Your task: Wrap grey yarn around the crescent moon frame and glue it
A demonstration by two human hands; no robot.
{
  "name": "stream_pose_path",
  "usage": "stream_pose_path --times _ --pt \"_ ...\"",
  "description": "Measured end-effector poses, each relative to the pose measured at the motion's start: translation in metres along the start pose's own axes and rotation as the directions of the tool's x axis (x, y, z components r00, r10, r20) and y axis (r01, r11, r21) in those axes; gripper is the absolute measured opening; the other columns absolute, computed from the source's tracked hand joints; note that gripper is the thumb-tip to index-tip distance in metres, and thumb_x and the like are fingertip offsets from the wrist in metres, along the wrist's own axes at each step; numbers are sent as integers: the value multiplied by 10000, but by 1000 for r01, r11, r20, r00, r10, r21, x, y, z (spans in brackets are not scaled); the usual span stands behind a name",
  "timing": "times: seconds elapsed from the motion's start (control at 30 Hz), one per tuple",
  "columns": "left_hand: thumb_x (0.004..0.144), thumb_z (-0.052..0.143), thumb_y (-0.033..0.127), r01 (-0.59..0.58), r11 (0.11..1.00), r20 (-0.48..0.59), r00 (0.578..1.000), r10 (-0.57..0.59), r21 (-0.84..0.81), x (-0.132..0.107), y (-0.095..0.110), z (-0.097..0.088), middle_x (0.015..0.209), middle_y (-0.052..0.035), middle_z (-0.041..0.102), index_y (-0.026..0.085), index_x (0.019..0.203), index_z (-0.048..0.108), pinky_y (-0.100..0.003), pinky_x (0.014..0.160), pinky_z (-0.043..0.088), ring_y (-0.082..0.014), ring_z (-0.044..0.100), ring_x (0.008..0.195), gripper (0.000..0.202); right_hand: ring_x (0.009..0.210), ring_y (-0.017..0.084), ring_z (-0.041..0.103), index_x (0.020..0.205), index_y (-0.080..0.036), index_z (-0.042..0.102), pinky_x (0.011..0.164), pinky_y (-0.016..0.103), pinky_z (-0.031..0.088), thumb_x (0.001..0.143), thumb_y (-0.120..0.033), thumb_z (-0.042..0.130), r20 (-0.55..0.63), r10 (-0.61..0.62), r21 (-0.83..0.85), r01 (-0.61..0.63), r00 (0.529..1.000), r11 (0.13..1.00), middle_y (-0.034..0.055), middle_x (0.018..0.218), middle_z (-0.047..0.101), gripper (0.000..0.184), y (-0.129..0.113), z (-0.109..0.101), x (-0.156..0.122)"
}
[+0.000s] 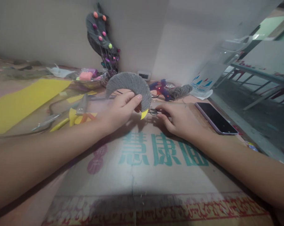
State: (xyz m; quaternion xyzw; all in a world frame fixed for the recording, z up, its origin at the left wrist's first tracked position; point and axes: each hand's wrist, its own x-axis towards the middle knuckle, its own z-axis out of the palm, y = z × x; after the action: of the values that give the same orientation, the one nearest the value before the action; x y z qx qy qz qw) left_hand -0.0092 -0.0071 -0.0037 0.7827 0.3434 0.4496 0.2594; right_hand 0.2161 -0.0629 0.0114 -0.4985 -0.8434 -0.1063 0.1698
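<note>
My left hand [123, 110] is closed on a crescent [132, 82] wound with grey yarn, its thumb pressed on the front face. A bare yellow tip [144, 114] shows at the crescent's lower right end. Just right of that tip, my right hand [172, 119] has thumb and forefinger brought together at a thin dark looped strand [153, 112], too small to make out clearly. Both hands are above a printed cardboard sheet [137, 182]. Behind them lie a ball of grey yarn [180, 91] and a dark blue glue gun [161, 89] with a red light.
A phone [216, 118] lies at the right, near a clear plastic container [204, 77]. On the left are yellow sheet material [26, 102], scissors [46, 121] and yellow scraps. A decorated grey crescent [97, 31] with coloured balls stands against the wall.
</note>
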Motion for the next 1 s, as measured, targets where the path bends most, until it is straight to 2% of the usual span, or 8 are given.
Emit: stream_pose_path --times 0.3,0.4,0.57,0.67,0.73,0.83,0.9,1.0 --pt "986 455 386 20 999 -9 1000 -19 34 1 -2 2 683 -12 596 184 634 566 -308 744 431 -163 586 746 421 864 219 664 1121 -179 686 727 310 422 961 -292 523 -29 -26 19 26 999 999 67 988 751 256 1 -1 1" --pt "991 454 398 5 999 -19 1000 -4 47 1 -4 2 675 -10 601 188 636 564 -309 753 434 -160 588 735 426 894 221 664 1187 -161 663 766 322 449 971 -270 490 -90 -156 43 160 984 986 88 1047 747 298 6 4 0" --pt "994 445 397 -1 997 -27 1000 3 74 2 -4 3 661 -5 582 187 644 544 -304 709 421 -155 565 708 421 750 206 621 1143 -140 663 695 325 454 989 -260 458 -153 -414 25 423 897 906 84 844 717 283 6 5 -4" --pt "990 444 391 -2 995 25 1000 -1 99 3 1 3 644 -2 561 184 638 531 -304 682 402 -153 544 684 417 737 193 608 1083 -169 655 680 317 461 979 -290 490 -185 -275 174 307 943 936 76 864 706 230 -2 3 -6" --pt "987 444 385 -17 992 74 997 8 127 3 4 2 634 0 551 183 631 530 -305 668 387 -152 530 672 418 711 177 596 1073 -171 639 650 301 464 945 -362 571 -235 -66 337 145 970 930 70 894 701 240 -6 3 -5" --pt "980 447 371 -85 979 129 990 62 185 2 8 3 628 -1 534 183 604 516 -309 664 363 -151 508 665 426 695 162 582 1035 -171 639 628 290 463 901 -421 635 -198 237 544 -95 951 834 55 895 691 284 -9 5 0" --pt "974 451 371 -129 970 159 983 97 208 1 9 4 621 2 514 185 593 497 -310 650 347 -147 489 649 426 754 174 602 966 -181 655 680 299 477 916 -425 601 -97 308 631 -182 946 755 45 868 683 255 -10 6 5" --pt "971 451 374 -149 967 226 969 101 207 -1 8 6 613 8 500 187 609 493 -304 617 333 -141 473 622 409 833 194 619 849 -194 652 742 312 486 898 -400 600 -1 290 714 -202 957 671 33 834 667 218 -11 4 11"
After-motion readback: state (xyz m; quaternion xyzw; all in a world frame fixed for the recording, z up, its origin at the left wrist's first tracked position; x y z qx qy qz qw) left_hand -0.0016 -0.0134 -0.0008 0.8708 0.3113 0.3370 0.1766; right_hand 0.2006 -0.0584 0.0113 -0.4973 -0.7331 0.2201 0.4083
